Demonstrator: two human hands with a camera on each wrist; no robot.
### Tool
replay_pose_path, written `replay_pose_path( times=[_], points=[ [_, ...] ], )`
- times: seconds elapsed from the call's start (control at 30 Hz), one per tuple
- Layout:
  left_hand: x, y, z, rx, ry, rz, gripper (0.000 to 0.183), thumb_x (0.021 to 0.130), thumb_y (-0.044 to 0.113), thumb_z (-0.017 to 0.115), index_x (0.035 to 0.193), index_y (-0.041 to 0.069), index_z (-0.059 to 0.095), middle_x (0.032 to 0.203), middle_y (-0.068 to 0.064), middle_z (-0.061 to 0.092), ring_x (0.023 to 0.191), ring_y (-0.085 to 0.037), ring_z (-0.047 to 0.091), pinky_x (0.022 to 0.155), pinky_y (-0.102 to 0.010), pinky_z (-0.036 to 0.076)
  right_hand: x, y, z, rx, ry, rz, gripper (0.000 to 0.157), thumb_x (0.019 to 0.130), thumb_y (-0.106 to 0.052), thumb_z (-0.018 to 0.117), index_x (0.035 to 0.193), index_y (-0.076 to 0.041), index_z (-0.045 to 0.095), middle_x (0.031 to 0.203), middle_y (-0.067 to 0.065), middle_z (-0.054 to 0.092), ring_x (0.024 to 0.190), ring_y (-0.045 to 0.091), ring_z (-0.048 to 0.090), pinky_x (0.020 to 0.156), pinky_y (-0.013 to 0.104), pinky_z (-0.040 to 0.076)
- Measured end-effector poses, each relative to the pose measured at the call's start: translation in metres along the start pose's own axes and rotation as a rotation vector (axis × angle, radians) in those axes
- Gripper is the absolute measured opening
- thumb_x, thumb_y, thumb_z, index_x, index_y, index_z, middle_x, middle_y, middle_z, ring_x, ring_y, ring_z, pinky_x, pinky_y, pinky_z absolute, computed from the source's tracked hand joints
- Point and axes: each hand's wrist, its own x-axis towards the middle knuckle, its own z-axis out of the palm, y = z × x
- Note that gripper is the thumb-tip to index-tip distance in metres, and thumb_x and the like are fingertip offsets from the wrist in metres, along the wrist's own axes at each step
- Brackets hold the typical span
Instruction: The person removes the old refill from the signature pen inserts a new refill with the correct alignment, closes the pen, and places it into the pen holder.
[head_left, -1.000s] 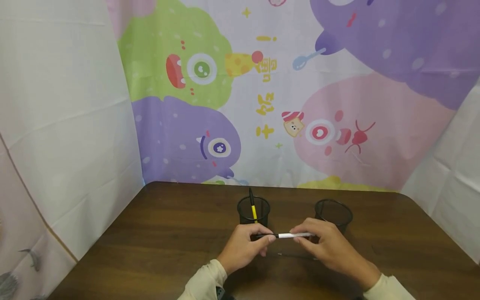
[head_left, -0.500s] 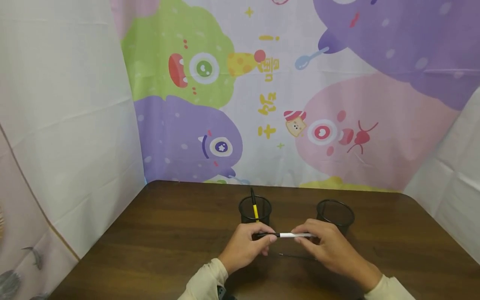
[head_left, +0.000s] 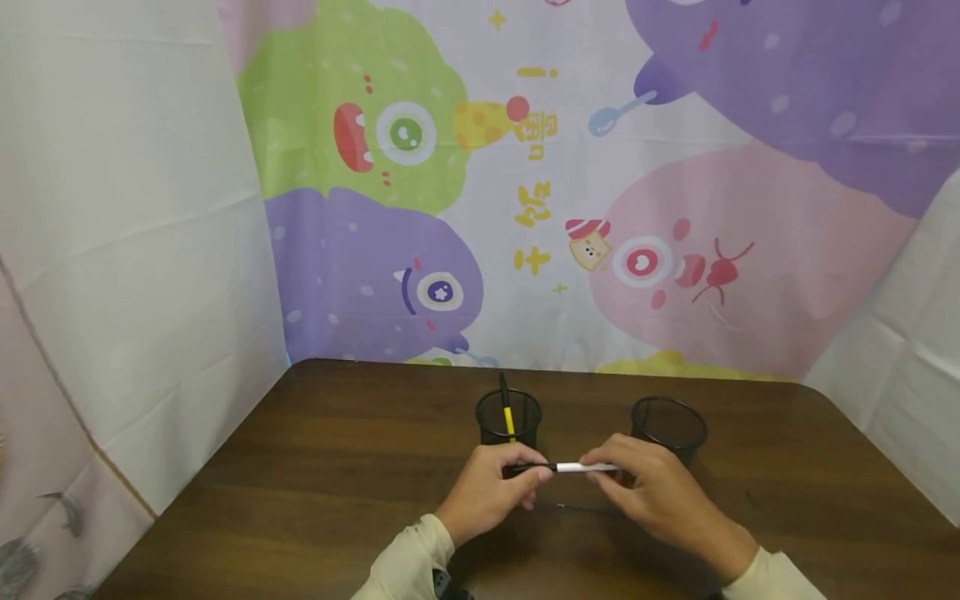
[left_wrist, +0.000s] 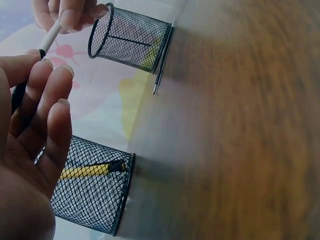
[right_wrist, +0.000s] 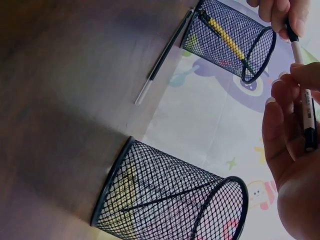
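Both hands hold a white pen [head_left: 568,468] with a black end, lying level between them above the table. My left hand [head_left: 483,487] pinches the black end between thumb and forefinger. With thumb and fingertips, my right hand [head_left: 660,492] grips the white barrel; in the right wrist view the barrel's other black end [right_wrist: 310,140] reaches down past the palm. On the table below the pen lies a thin pen refill [left_wrist: 162,62] with a metal tip, a black length and a clear end.
Behind the left hand stands a black mesh pen cup [head_left: 491,435] with a yellow and black pen [head_left: 508,421] leaning in it. A second mesh cup [right_wrist: 165,192] stands behind the right hand. The brown table [head_left: 360,433] ends at a printed cloth backdrop [head_left: 525,325].
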Motion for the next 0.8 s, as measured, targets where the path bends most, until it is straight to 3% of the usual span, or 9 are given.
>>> replay_pose_path(
  times=[0.13, 0.37, 0.5, 0.67, 0.8],
  points=[
    [0.002, -0.009, -0.001, -0.012, 0.0, 0.01, 0.009, 0.094, 0.015, 0.073, 0.1, 0.009, 0.073, 0.074, -0.018, 0.069, 0.058, -0.012, 0.065, 0.058, -0.027, 0.056, 0.001, -0.001, 0.001, -0.04, 0.014, -0.011, 0.031, 0.078, 0.001, 0.082, 0.1, -0.019, 0.074, 0.089, -0.016, 0.065, 0.071, -0.002, 0.056, 0.06, 0.011, 0.046],
    [0.002, -0.009, -0.001, 0.0, -0.004, 0.008, 0.009, 0.093, 0.017, 0.073, 0.101, 0.012, 0.074, 0.074, -0.017, 0.07, 0.058, -0.011, 0.065, 0.058, -0.026, 0.055, -0.001, -0.001, 0.002, -0.056, 0.002, 0.013, 0.028, 0.078, -0.003, 0.084, 0.098, -0.018, 0.072, 0.091, -0.015, 0.067, 0.073, -0.002, 0.058, 0.058, 0.021, 0.051],
    [0.0, 0.002, -0.001, 0.01, 0.002, 0.014, 0.007, 0.093, 0.01, 0.072, 0.1, 0.007, 0.073, 0.073, -0.017, 0.068, 0.058, -0.012, 0.064, 0.058, -0.027, 0.056, -0.001, 0.0, 0.003, -0.031, -0.016, 0.037, 0.026, 0.08, -0.003, 0.083, 0.097, -0.018, 0.07, 0.091, -0.015, 0.067, 0.074, -0.001, 0.059, 0.058, 0.026, 0.053],
    [-0.003, 0.022, -0.004, -0.017, -0.002, 0.04, 0.007, 0.093, 0.005, 0.071, 0.099, 0.002, 0.073, 0.07, -0.007, 0.067, 0.058, -0.014, 0.064, 0.058, -0.029, 0.057, 0.0, 0.0, 0.002, 0.02, -0.032, 0.049, 0.024, 0.083, -0.004, 0.081, 0.099, -0.019, 0.071, 0.091, -0.016, 0.066, 0.074, -0.001, 0.059, 0.058, 0.028, 0.054],
    [-0.004, 0.027, -0.005, -0.024, -0.004, 0.052, 0.007, 0.093, 0.005, 0.071, 0.099, 0.002, 0.073, 0.071, -0.002, 0.066, 0.058, -0.014, 0.064, 0.058, -0.031, 0.058, 0.001, 0.0, 0.002, 0.024, -0.039, 0.055, 0.02, 0.086, -0.006, 0.079, 0.1, -0.02, 0.072, 0.09, -0.017, 0.066, 0.073, -0.001, 0.058, 0.059, 0.025, 0.053]
  ],
)
